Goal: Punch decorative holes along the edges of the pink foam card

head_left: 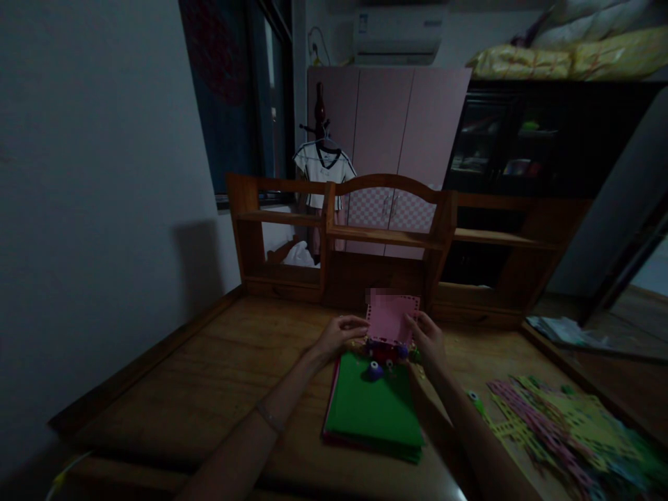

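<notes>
A pink square sheet [392, 319] with a row of small holes along its edges is held up between my two hands. My left hand [338, 335] pinches its left edge, and my right hand [428, 337] grips its right side, thumb against the face. Just below the sheet lie small purple, red and green pieces, among them a purple ball-like piece with an eye [374, 370]. That piece rests on a stack of green sheets [373, 410], with some dark pink showing under the stack's left edge. Dim light blurs the smaller pieces.
Punched yellow, pink and green strips [563, 431] lie in a loose heap at the table's right. A wooden shelf unit [386, 240] stands along the back of the wooden table [224, 376]. A wall [104, 209] borders the left side.
</notes>
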`<state>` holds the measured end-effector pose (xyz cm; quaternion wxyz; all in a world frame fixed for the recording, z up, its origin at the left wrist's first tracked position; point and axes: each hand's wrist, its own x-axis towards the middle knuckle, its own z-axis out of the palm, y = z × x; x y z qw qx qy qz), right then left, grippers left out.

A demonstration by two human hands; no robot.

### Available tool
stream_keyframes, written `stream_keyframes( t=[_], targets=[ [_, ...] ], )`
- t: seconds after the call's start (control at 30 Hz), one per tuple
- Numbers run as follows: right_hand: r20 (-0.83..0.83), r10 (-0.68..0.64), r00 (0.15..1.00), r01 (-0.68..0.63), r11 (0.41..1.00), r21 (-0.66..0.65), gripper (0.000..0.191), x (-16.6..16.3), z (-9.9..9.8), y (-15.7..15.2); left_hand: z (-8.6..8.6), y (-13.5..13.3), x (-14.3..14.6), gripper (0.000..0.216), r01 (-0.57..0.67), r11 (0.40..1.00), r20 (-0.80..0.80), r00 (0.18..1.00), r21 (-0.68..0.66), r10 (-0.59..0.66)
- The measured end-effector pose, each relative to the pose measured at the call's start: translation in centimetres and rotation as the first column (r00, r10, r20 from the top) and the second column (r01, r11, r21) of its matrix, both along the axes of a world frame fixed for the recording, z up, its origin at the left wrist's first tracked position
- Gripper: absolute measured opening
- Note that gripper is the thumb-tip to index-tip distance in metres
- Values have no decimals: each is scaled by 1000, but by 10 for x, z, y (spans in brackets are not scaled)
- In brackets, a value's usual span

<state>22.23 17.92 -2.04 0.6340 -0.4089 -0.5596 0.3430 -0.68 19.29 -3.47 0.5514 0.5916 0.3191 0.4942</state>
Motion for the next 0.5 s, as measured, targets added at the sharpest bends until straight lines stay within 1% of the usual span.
stream_keyframes(
  t=[0.1,0.17,0.2,0.27,0.33,0.4,0.43,0.5],
  targets=[
    [-1,-29,1000,29,1000,9,40,1,0,1,0,1,-1,43,-23,999,5,1000,38,23],
    [1,-43,999,43,999,14,41,3,-1,2,2,3,-4,39,-101,986,-14,995,133,103],
    [3,-50,999,50,999,13,42,3,-2,3,4,5,-6,36,-156,966,-27,986,206,165],
    [13,-76,997,76,997,7,42,5,-4,6,15,5,-9,27,-265,899,-39,954,348,297],
    [30,-97,995,97,995,0,42,6,-7,8,33,-2,-10,23,-330,836,-44,921,437,387],
    [43,-114,993,114,994,0,42,7,-10,10,56,-22,-11,20,-345,798,-47,906,494,421],
    [48,-111,993,112,994,-2,43,7,-12,11,68,-39,-11,19,-329,780,-60,904,533,423],
    [60,-100,993,101,995,-6,45,6,-14,12,87,-86,-13,14,-262,765,-119,908,588,403]
  ],
)
